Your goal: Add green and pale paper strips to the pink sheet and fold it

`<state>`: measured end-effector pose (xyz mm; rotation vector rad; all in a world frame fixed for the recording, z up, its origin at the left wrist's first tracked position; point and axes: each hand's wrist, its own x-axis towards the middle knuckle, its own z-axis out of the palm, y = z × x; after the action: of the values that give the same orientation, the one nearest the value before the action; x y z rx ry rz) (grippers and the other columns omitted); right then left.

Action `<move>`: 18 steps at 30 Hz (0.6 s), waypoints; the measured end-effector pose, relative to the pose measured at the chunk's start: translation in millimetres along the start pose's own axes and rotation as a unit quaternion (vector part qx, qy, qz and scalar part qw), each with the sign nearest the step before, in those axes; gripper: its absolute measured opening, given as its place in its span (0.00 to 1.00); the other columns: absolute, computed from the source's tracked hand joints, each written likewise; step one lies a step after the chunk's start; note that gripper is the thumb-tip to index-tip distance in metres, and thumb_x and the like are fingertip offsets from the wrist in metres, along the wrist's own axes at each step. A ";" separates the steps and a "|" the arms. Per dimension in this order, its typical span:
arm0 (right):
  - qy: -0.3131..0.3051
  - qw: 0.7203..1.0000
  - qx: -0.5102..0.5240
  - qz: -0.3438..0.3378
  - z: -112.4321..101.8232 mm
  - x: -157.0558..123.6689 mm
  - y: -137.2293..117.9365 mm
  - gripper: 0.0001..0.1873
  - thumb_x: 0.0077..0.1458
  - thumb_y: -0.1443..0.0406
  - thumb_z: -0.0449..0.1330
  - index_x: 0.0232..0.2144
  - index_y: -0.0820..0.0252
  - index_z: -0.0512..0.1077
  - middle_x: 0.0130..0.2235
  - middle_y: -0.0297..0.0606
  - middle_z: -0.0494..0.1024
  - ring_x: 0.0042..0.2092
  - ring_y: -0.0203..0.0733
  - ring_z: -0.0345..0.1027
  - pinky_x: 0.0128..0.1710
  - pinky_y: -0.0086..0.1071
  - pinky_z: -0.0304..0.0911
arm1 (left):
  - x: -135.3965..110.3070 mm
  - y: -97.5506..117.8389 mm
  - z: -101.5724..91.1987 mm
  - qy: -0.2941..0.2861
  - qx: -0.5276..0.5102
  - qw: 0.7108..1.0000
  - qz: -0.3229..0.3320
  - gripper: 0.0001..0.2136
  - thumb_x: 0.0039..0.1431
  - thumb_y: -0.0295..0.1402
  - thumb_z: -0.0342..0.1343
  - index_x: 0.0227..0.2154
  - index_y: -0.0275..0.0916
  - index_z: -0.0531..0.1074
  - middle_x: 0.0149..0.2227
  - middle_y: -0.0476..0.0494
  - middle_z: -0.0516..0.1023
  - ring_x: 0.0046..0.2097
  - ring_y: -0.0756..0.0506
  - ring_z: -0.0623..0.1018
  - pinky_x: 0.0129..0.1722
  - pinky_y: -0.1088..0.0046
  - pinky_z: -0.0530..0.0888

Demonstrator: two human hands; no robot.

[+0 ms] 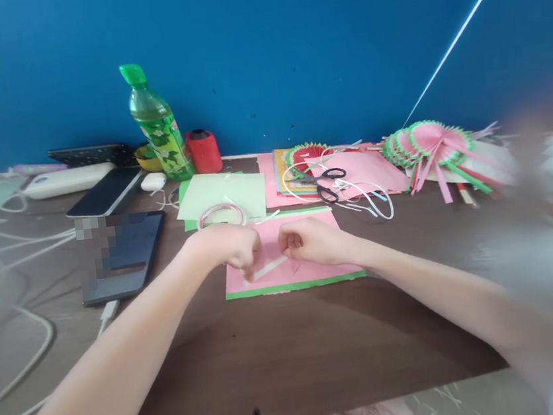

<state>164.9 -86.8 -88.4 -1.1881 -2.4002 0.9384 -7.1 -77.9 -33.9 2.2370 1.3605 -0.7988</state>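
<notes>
A narrow white strip of tape (271,267) runs slantwise between my two hands, over a sheet of pink paper (313,270) with green edges. My left hand (234,247) is closed, its fingertips pinched at the strip's lower left end. At the upper right end, my right hand (313,242) has its fingers curled and pinched on the strip. Whether the strip touches the paper I cannot tell. Just behind my left hand, a roll of tape (220,207) lies partly on pale green paper (247,187).
Scissors (327,193) and white cords lie on pink sheets behind. Pleated pink-green paper fans (431,143) are at right. A green bottle (160,131) and red thread spool (203,151) stand by the blue wall. At left are a tablet (136,263), phone (104,192) and cables.
</notes>
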 end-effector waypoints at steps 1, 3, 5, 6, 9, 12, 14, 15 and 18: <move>0.001 1.000 -0.002 0.000 -0.2 0.0 0.1 0.08 0.42 0.78 0.54 0.25 0.63 0.66 0.24 0.30 0.68 0.27 0.30 0.61 0.26 0.23 0.55 | -0.1 -0.4 0.0 0.000 0.000 1.000 0.002 0.16 0.36 0.44 0.59 0.26 0.39 0.72 0.26 0.47 0.73 0.27 0.47 0.69 0.23 0.75 0.59; 0.003 1.000 -0.003 -0.001 -0.3 0.0 0.4 0.08 0.42 0.78 0.54 0.25 0.63 0.66 0.24 0.30 0.68 0.27 0.30 0.60 0.26 0.23 0.54 | 0.4 -2.0 -0.2 -0.010 -0.004 1.000 0.010 0.16 0.35 0.44 0.59 0.27 0.39 0.71 0.25 0.48 0.73 0.27 0.48 0.69 0.23 0.76 0.58; 0.005 1.000 -0.003 -0.004 -0.1 0.1 0.8 0.08 0.42 0.78 0.54 0.25 0.63 0.66 0.24 0.30 0.68 0.27 0.30 0.60 0.26 0.23 0.55 | 1.4 -4.5 -0.4 -0.019 -0.010 1.000 0.021 0.15 0.36 0.43 0.59 0.27 0.38 0.71 0.25 0.48 0.72 0.26 0.49 0.69 0.22 0.76 0.59; 0.006 1.000 -0.003 -0.005 0.0 0.2 1.0 0.08 0.42 0.78 0.54 0.25 0.63 0.66 0.24 0.30 0.68 0.27 0.30 0.60 0.26 0.23 0.55 | 2.0 -6.0 -0.4 -0.023 -0.013 0.999 0.025 0.15 0.37 0.42 0.58 0.27 0.38 0.70 0.25 0.48 0.72 0.26 0.49 0.69 0.22 0.76 0.59; 0.015 1.000 -0.004 0.000 -0.4 0.7 1.7 0.07 0.43 0.78 0.54 0.24 0.63 0.66 0.24 0.30 0.68 0.27 0.30 0.60 0.26 0.23 0.55 | 3.4 -11.3 -0.5 -0.020 -0.016 0.999 0.030 0.14 0.37 0.43 0.57 0.26 0.38 0.70 0.24 0.48 0.71 0.26 0.48 0.69 0.21 0.76 0.58; 0.038 0.999 -0.005 0.010 -3.0 1.3 2.6 0.07 0.43 0.77 0.54 0.25 0.64 0.66 0.25 0.31 0.69 0.27 0.30 0.61 0.27 0.23 0.55 | 3.0 -16.5 -1.9 -0.012 -0.015 1.000 0.020 0.14 0.37 0.43 0.57 0.25 0.37 0.69 0.25 0.47 0.72 0.26 0.48 0.69 0.21 0.76 0.58; 0.057 0.998 -0.001 0.018 -5.9 1.5 2.6 0.06 0.44 0.76 0.54 0.26 0.63 0.67 0.26 0.32 0.69 0.28 0.31 0.61 0.27 0.24 0.55 | 1.4 -18.8 -4.5 -0.008 -0.016 1.000 0.012 0.13 0.37 0.41 0.57 0.25 0.37 0.69 0.25 0.46 0.73 0.26 0.48 0.70 0.21 0.77 0.58; 0.064 0.998 0.000 0.022 -7.5 1.5 2.3 0.06 0.44 0.76 0.55 0.26 0.63 0.67 0.26 0.32 0.70 0.28 0.31 0.62 0.28 0.24 0.55 | 0.4 -19.5 -6.1 -0.008 -0.019 1.000 0.015 0.12 0.38 0.39 0.56 0.25 0.37 0.69 0.25 0.46 0.73 0.26 0.49 0.70 0.21 0.77 0.59; 0.063 0.997 0.002 0.037 -11.2 1.8 1.1 0.05 0.45 0.75 0.56 0.25 0.63 0.66 0.26 0.32 0.70 0.29 0.32 0.62 0.28 0.24 0.56 | 0.1 -20.1 -10.2 0.007 -0.040 0.997 0.060 0.09 0.42 0.34 0.51 0.28 0.38 0.70 0.26 0.47 0.74 0.27 0.49 0.70 0.23 0.77 0.60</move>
<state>170.4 -80.2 -80.8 -1.3025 -2.2696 0.8616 -22.3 -62.8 -27.1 2.2423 1.2277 -0.6766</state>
